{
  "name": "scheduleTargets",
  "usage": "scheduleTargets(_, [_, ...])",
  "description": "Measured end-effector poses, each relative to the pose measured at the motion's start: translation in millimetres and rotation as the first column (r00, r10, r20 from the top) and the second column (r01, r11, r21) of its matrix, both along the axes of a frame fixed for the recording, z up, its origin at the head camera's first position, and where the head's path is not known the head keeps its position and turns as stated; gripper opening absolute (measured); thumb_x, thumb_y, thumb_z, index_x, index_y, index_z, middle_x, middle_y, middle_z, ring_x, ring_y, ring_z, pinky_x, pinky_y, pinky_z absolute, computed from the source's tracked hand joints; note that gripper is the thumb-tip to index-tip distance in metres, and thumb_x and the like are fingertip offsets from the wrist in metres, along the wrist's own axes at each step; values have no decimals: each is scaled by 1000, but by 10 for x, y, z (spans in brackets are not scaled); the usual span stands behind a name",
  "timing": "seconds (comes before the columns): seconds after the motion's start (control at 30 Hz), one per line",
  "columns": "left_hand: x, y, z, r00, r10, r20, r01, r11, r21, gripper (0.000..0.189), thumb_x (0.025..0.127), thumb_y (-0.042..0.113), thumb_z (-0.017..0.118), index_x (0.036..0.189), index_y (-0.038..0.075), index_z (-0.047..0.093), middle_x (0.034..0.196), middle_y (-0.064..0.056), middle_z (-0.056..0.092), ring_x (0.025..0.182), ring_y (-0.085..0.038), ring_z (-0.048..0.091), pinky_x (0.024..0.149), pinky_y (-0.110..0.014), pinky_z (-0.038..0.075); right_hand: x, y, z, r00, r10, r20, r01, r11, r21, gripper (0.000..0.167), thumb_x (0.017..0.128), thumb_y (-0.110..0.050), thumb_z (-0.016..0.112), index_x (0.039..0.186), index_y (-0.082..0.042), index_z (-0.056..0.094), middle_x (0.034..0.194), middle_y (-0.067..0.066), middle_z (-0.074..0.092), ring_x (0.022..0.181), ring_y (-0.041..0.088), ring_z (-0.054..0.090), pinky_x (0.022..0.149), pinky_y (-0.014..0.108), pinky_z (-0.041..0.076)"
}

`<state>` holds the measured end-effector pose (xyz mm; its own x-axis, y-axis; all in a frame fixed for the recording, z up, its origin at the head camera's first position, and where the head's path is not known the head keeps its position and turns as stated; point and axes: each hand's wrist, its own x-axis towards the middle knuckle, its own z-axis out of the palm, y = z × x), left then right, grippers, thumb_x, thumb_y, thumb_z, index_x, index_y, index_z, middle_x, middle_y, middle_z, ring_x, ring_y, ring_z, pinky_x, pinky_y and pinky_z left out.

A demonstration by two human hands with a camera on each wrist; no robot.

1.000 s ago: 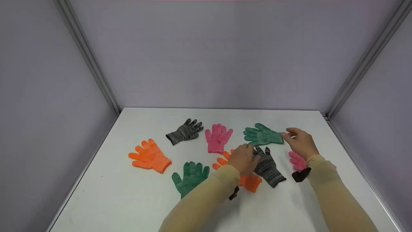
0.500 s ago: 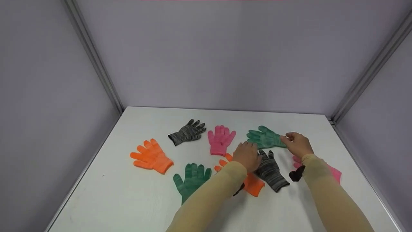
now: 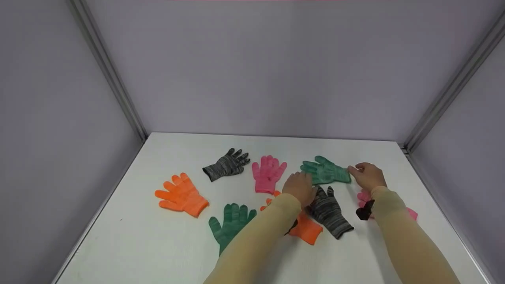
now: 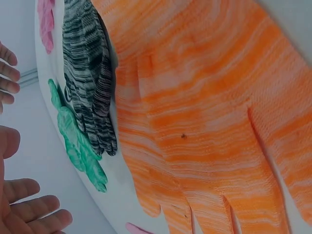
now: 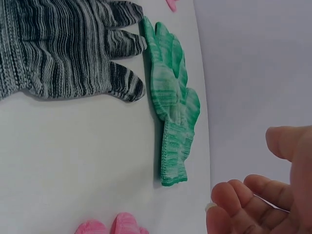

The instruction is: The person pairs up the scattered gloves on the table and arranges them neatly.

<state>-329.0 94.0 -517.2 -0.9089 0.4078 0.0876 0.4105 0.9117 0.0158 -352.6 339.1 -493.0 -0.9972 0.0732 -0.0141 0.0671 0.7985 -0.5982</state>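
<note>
My left hand (image 3: 300,188) hovers over an orange knit glove (image 3: 307,229), partly hiding it, with fingertips near the fingers of a green glove (image 3: 325,171). In the left wrist view the left hand's fingers (image 4: 36,214) are spread around nothing. My right hand (image 3: 367,176) is beside that green glove's cuff; the right wrist view shows its fingers (image 5: 268,192) loosely bent, apart from the glove (image 5: 170,97). A black-and-grey glove (image 3: 330,211) lies between the hands, against the orange one. Under the right forearm a pink glove (image 3: 365,197) is partly covered.
More gloves lie flat on the white table (image 3: 138,244): a black-and-grey one (image 3: 227,165), a pink one (image 3: 269,173), an orange one (image 3: 182,195) and a green one (image 3: 232,221) partly behind the left sleeve. Grey panels (image 3: 252,71) enclose the back and sides.
The left hand has shifted slightly forward, toward the far green glove. The right hand has stayed by that glove's cuff. The head view has moved a little; the gloves look unmoved.
</note>
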Motion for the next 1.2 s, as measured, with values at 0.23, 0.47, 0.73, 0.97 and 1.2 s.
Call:
scheduleTargets(0.23, [-120, 6, -102, 1000, 20, 6, -20, 1000, -22, 48, 98, 45, 48, 132, 11, 52, 128, -3, 56, 115, -19, 53, 103, -34, 39, -53, 35, -67, 998, -30, 55, 30, 1000, -4, 71, 96, -51, 45, 135, 8, 45, 126, 30, 53, 100, 35, 62, 92, 53, 45])
scheduleTargets(0.47, [-190, 24, -143, 999, 38, 17, -38, 999, -26, 47, 98, 45, 46, 131, 12, 54, 128, -3, 56, 116, -19, 52, 103, -34, 38, -109, 91, -121, 995, -51, 81, 51, 999, 5, 70, 97, -49, 46, 134, 10, 45, 120, 29, 57, 83, 25, 68, 90, 51, 47])
scheduleTargets(0.73, [-156, 27, -185, 993, 34, 112, -31, 999, -23, 50, 98, 46, 48, 134, 12, 52, 125, -2, 57, 112, -18, 54, 100, -33, 42, -137, 73, -207, 990, -57, 129, 54, 998, 26, 75, 95, -52, 47, 135, 12, 43, 114, 27, 62, 76, 19, 68, 85, 47, 50])
scheduleTargets(0.97, [-163, 76, -232, 984, 34, 173, -20, 997, -80, 62, 96, 55, 43, 145, 16, 42, 142, 1, 47, 126, -17, 46, 104, -33, 38, -192, 20, -250, 986, -61, 156, 53, 997, 54, 72, 97, -45, 47, 133, 16, 41, 87, 17, 69, 68, 17, 66, 86, 50, 48])
scheduleTargets(1.2, [-239, 119, -253, 969, 13, 248, 8, 997, -83, 66, 95, 60, 40, 148, 21, 38, 148, 6, 41, 133, -15, 38, 107, -34, 34, -303, -105, -276, 981, -78, 179, 69, 996, 55, 53, 95, -37, 48, 107, 14, 61, 59, 5, 63, 58, 16, 58, 69, 37, 50])
